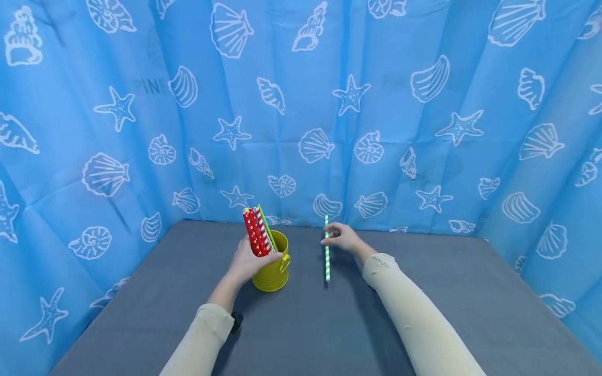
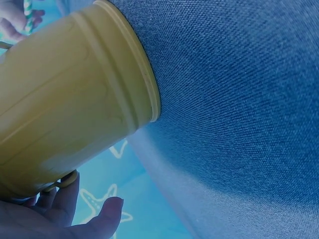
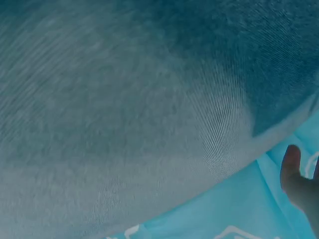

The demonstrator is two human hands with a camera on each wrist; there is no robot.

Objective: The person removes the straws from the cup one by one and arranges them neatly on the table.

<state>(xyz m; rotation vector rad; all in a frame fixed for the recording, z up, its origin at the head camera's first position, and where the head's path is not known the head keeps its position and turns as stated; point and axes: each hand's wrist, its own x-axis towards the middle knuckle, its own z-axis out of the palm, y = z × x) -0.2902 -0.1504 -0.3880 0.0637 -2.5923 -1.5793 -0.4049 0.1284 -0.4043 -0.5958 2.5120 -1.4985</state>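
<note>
A yellow bucket (image 1: 270, 277) stands on the grey table, with a bunch of paper straws (image 1: 255, 232) leaning out of its left side: red with white marks, red-and-white striped and green. My left hand (image 1: 246, 262) grips the bucket at its rim beside the straws, thumb across the front. In the left wrist view, its fingers (image 2: 65, 199) curl near the bucket's handle ring. To the right, my right hand (image 1: 347, 238) pinches a green-and-white striped straw (image 1: 327, 263) between thumb and finger, holding it roughly upright. Only part of the right hand shows in the right wrist view.
Grey cloth covers the table (image 1: 301, 334). A blue curtain (image 1: 301, 104) with white shells and starfish hangs along the back and both sides. A small dark object (image 1: 236, 322) sits at the left wrist.
</note>
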